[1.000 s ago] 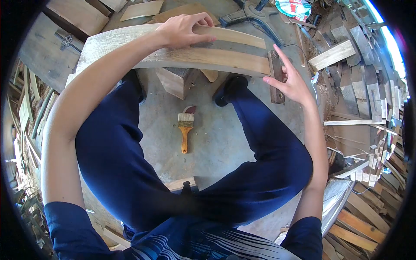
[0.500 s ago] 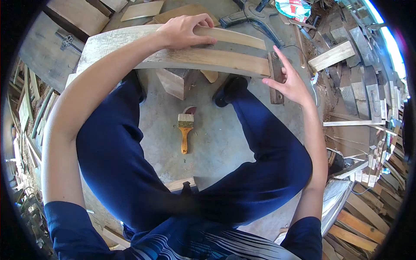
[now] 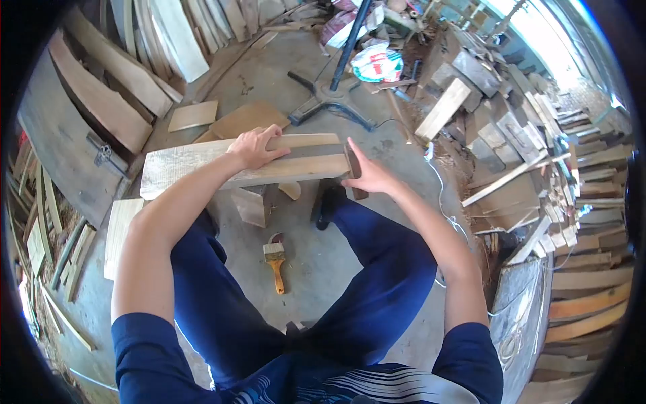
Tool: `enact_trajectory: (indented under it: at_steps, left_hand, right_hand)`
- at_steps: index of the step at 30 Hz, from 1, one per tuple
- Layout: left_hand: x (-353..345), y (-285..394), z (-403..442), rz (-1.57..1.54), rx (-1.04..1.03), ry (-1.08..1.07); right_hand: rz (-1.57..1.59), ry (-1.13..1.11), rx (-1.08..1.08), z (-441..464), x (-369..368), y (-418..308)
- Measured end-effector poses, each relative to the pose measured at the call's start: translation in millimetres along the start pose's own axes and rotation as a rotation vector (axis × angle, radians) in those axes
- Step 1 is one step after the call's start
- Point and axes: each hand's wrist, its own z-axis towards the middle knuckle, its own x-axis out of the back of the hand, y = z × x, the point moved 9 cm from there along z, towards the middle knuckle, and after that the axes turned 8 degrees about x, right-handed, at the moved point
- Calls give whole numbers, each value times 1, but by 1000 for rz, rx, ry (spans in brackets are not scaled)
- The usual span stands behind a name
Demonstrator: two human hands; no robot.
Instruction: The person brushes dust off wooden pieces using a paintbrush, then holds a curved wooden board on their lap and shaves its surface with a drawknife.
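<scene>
The pale, slotted wooden plank [image 3: 188, 160] looks stiff and hefty, best held by its edges: left hand [image 3: 253, 148] pinching one prong [image 3: 311, 140], right hand [image 3: 371, 176] spread at a dark wooden block [image 3: 351, 165].

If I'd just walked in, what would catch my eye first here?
Probably the pale slotted board, upper centre, with the left-hand grip on top and the right-hand grip at a dark block by its end. Next, the orange-handled paintbrush on the floor between the legs, and the brightly printed bag near the top.
</scene>
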Motion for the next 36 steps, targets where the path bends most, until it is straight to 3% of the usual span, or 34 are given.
enact_trajectory:
  at_steps: [9,15,22,26,28,31,36]
  left_hand:
    - [23,19,-15,188,-172,176]
    - [28,33,-57,135,-379,46]
    - [21,23,-80,319,-361,-99]
    - [15,26,-76,356,-328,-163]
    - [12,28,-73,385,-286,-215]
    - [4,25,-72,447,-245,-251]
    - [14,22,-75,276,-236,-174]
  right_hand:
    - [103,-214,-235,15,0,13]
    - [180,-355,-393,20,6,19]
    - [81,-93,-271,12,10,13]
    - [21,-125,-340,7,7,12]
    - [-20,-35,-217,15,4,18]
    - [22,-13,-197,14,5,27]
    - [40,-19,-220,3,15,16]
